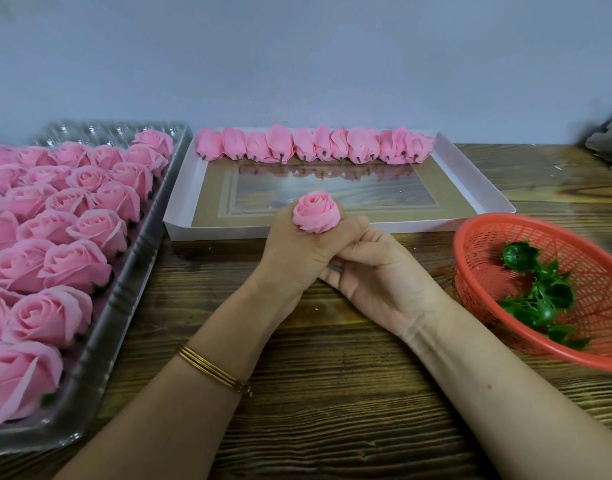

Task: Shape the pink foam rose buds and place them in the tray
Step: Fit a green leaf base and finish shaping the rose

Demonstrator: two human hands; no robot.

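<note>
A pink foam rose bud [316, 211] stands upright over the middle of the wooden table, its petals wrapped tight. My left hand [294, 251] grips it around the base with curled fingers. My right hand [370, 271] sits just below and to the right, its fingers curled in under the bud's base against my left hand; what they touch is hidden. The clear plastic tray [124, 296] on the left holds several shaped pink roses [76, 268] in rows.
A shallow white box lid [180, 209] behind my hands holds a row of unshaped pink buds [311, 145] along its far edge. A red mesh basket [477, 271] with green plastic calyxes [536, 292] stands at the right. A grey wall is behind.
</note>
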